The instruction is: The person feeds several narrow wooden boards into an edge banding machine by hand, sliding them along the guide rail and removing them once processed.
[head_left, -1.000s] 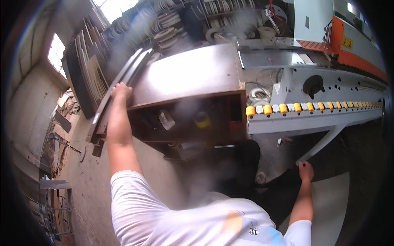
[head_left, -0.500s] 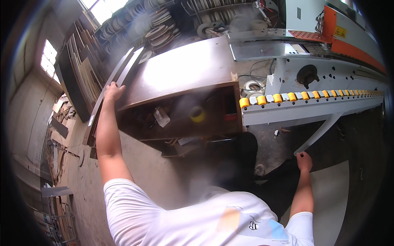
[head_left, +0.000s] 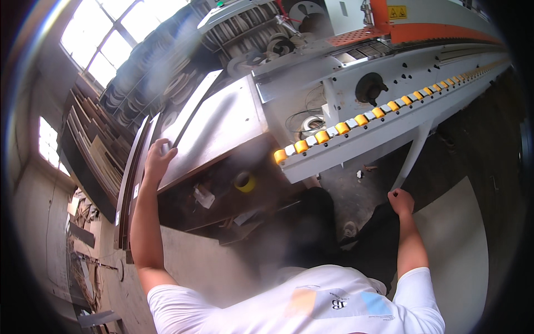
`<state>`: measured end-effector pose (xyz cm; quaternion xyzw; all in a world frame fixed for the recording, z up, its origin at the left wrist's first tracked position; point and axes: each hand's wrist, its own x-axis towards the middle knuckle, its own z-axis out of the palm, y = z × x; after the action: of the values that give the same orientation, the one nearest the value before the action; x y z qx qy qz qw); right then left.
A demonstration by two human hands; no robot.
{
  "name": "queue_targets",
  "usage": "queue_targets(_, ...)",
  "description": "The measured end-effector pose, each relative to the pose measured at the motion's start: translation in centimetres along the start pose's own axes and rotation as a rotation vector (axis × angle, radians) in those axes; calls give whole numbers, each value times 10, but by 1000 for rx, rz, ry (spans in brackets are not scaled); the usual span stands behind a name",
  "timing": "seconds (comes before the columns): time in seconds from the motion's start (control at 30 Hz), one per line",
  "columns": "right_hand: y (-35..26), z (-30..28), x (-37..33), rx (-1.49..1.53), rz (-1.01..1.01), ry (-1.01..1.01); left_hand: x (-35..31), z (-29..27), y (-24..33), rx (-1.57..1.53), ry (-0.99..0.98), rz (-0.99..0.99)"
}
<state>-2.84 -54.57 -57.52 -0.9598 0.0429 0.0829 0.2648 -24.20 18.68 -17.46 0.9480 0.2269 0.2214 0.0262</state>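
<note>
My left hand (head_left: 159, 157) lies at the near left corner of a steel table top (head_left: 222, 125), fingers curled over the end of a long thin dark strip (head_left: 189, 114) that runs away along the table's left edge. My right hand (head_left: 400, 200) is low at the right, closed around the lower end of a pale slanted bar (head_left: 413, 153) that comes down from the long white machine (head_left: 400, 100). A row of yellow rollers (head_left: 356, 119) lines the machine's front rail.
Under the table is a dark open shelf with a yellow tape roll (head_left: 245, 182) and small parts. More long strips (head_left: 130, 178) lean left of the table. Stacked boards (head_left: 97, 150) stand by the windows. A pale sheet (head_left: 461, 239) lies on the floor.
Both hands keep their holds on the strip and the bar. My head has swung, so the table and machine now sit more tilted and nearer in view.
</note>
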Motion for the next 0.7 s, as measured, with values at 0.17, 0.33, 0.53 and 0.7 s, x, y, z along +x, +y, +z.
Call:
queue_targets(0.17, 4, 0, -3, 25, 7, 26, 7, 25, 98, -193, -69, 221)
queue_targets(0.33, 2, 4, -4, 50, -20, 62, 24, 58, 148, -297, -161, 391)
queue_targets(0.53, -2, -1, -6, 29, 5, 16, 55, 97, 210, -126, -49, 630)
queue_targets(0.7, -4, -3, -7, 9, 36, 16, 84, 116, 254, -40, -10, 660)
